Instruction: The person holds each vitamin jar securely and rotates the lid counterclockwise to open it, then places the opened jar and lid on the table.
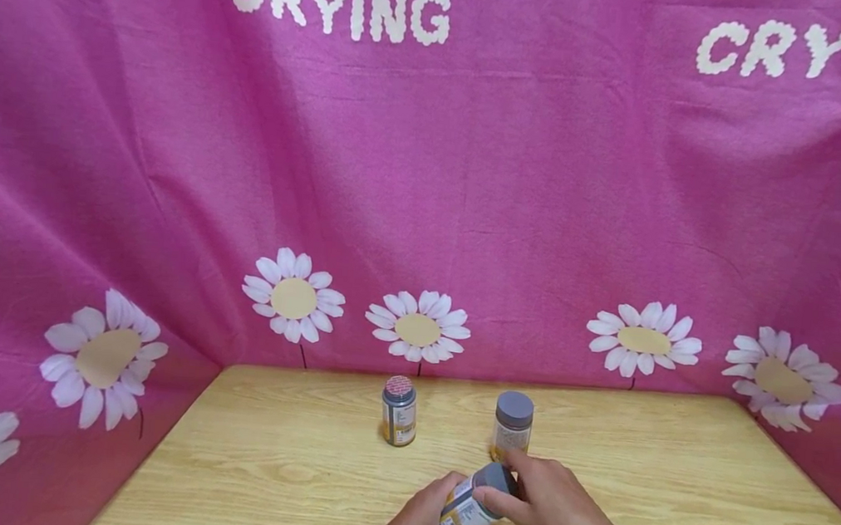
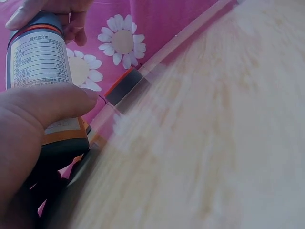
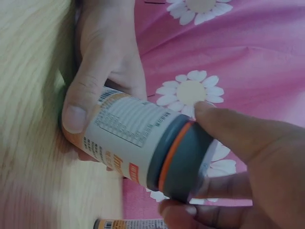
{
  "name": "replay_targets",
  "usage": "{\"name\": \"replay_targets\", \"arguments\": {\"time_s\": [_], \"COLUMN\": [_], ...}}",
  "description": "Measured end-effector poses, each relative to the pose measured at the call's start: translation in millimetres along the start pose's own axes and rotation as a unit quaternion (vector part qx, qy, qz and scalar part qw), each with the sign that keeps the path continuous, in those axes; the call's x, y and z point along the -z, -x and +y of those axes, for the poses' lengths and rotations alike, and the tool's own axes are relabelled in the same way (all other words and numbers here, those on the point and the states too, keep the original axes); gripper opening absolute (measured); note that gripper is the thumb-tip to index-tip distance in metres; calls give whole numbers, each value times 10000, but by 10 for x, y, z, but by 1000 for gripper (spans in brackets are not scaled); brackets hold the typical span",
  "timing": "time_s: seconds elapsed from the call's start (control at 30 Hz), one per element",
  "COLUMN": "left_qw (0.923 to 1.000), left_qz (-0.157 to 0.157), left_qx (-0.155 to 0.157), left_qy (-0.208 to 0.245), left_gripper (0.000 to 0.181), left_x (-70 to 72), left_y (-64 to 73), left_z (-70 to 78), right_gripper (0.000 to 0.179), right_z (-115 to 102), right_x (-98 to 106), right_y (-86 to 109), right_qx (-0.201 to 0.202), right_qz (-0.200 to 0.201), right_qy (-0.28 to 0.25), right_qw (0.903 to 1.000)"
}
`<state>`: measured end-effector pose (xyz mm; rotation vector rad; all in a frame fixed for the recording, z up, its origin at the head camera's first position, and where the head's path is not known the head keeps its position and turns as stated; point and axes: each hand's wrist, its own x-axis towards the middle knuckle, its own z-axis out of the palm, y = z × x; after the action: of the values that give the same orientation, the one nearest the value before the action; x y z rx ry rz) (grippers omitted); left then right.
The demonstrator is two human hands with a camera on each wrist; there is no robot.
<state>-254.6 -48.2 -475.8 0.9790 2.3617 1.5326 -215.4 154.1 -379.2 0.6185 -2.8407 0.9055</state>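
A grey supplement bottle with a white and orange label is held tilted low over the table. My left hand grips its body, the thumb lying across the label in the left wrist view. At the other end, my right hand holds the dark cap between thumb and fingers. An orange ring shows between cap and neck; the cap sits on the bottle. Behind the hands stands a second capped bottle, its lower part partly hidden by the right hand. Left of it, an uncapped bottle stands upright, with a red-and-white patterned top.
The light wood table meets a pink cloth with daisies at its back and sides. In the left wrist view a dark piece with an orange-red edge shows by the table; I cannot tell whether it is a loose cap.
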Motion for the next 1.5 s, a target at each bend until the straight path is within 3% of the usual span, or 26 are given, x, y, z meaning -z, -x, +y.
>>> {"name": "replay_targets", "arguments": {"time_s": [0.1,0.33,0.5,0.87,1.03,1.2,1.37,1.5], "left_qw": [10000,10000,10000,9998,9998,9999,9996,9994], "left_qz": [-4,9,61,120,93,82,82,95], "left_qx": [10,0,38,143,122,89,276,299], "left_qy": [63,5,-43,-112,-85,-109,-59,-109], "left_gripper": [49,48,49,50,50,50,51,51], "left_x": [0,1,17,12,1,0,-3,-8], "left_y": [7,6,16,3,-4,4,9,4], "left_z": [-5,-26,-21,-12,-6,7,21,27], "right_gripper": [44,39,41,59,60,47,30,36], "right_z": [36,75,69,80,79,43,-1,-23], "right_x": [22,87,148,131,110,90,95,94], "right_y": [6,29,21,10,18,26,19,18], "right_qx": [669,1503,1507,1780,1514,1158,352,-420], "right_qz": [14,-107,-448,-285,-206,363,1037,1051], "right_qy": [35,-74,-203,210,129,123,404,675], "right_qw": [9978,9886,9873,9834,9882,9925,9932,9913]}}
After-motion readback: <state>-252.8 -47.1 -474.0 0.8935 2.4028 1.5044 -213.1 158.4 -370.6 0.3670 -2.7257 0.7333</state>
